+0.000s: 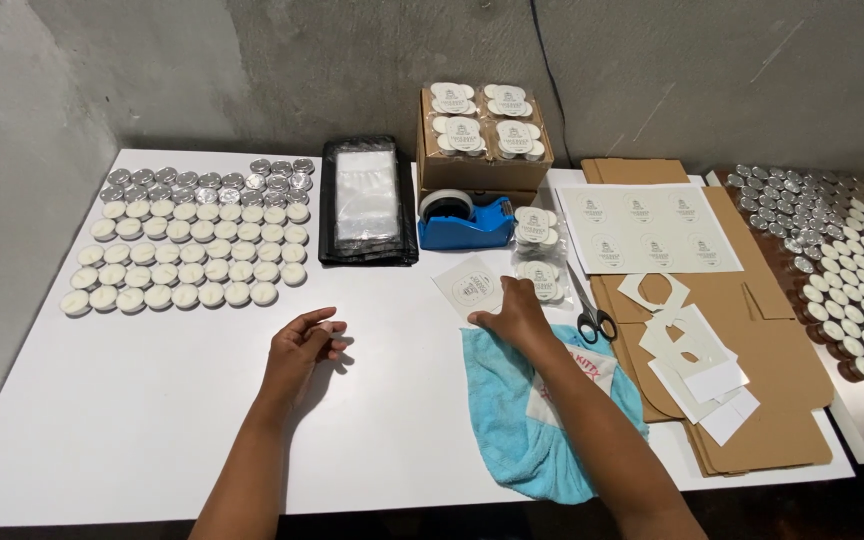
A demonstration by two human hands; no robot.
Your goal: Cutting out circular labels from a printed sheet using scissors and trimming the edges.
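Head view: left hand, frame centre-left, pinches a small tealight between its fingertips above the white table, while right hand, centre, presses flat on a round-label sticker sheet beside the blue cloth.

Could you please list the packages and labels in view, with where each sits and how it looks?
Square white label with round print: under right hand.
White sheet of round labels: on flat brown cardboard, right.
Clear packs of labelled white candles: beside blue tape dispenser.
Similar clear packs: atop brown box, rear.
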